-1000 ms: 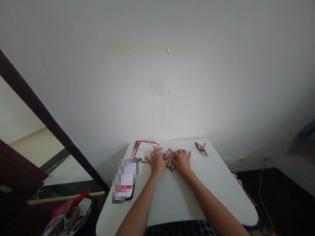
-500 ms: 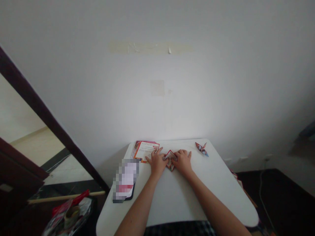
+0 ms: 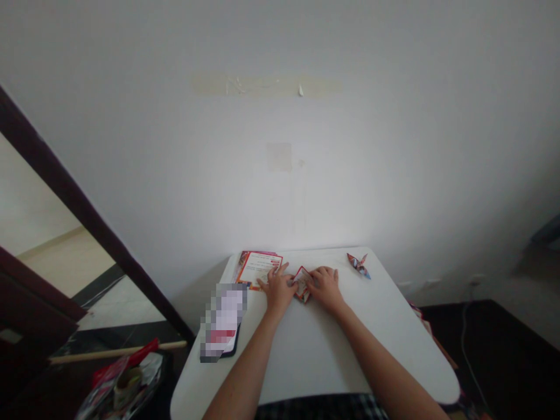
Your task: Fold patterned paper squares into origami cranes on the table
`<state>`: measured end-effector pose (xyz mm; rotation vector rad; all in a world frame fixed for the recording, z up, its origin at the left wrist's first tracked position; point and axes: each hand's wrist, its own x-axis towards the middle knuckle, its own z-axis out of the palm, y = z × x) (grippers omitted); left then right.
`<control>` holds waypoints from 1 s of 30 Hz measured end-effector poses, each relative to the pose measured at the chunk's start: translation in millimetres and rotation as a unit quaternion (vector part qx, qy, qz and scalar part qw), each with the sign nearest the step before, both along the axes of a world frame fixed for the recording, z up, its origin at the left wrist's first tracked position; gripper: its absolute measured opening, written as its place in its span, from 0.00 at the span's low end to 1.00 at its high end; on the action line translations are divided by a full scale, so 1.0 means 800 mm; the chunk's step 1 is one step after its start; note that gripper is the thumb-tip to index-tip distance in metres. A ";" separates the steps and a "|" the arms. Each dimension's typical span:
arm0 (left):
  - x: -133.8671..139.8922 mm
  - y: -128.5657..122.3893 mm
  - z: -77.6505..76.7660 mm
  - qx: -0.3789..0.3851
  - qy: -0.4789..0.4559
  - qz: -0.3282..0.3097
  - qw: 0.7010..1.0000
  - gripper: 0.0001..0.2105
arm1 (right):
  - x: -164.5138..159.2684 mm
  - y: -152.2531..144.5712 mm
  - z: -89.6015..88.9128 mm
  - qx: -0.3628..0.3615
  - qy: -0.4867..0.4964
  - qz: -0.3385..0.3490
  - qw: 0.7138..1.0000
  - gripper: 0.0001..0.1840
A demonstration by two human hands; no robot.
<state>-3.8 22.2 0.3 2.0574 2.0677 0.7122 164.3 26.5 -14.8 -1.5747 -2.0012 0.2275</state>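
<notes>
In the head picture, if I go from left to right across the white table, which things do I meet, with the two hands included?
Smartphone (blurred) → printed sheets → left hand → partly folded paper → right hand → origami bird.

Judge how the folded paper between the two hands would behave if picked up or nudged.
The folded paper looks thin at its red-edged tip, so it is probably light and would crease easily under a firm pinch. Its visible folds likely make it stiffer than a loose sheet. Its angular outline suggests it would slide across the tabletop rather than roll.
</notes>
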 end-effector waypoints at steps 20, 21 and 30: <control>0.000 -0.004 -0.001 0.006 0.005 -0.011 1.000 0.09 | 0.025 0.016 -0.013 0.022 0.017 0.064 0.998 0.16; 0.000 -0.004 -0.001 0.007 0.006 -0.011 1.000 0.09 | 0.023 0.014 -0.011 0.018 0.014 0.057 0.998 0.16; -0.004 -0.003 -0.003 0.003 0.021 -0.024 0.999 0.10 | 0.009 0.003 0.005 -0.033 0.004 0.005 0.999 0.13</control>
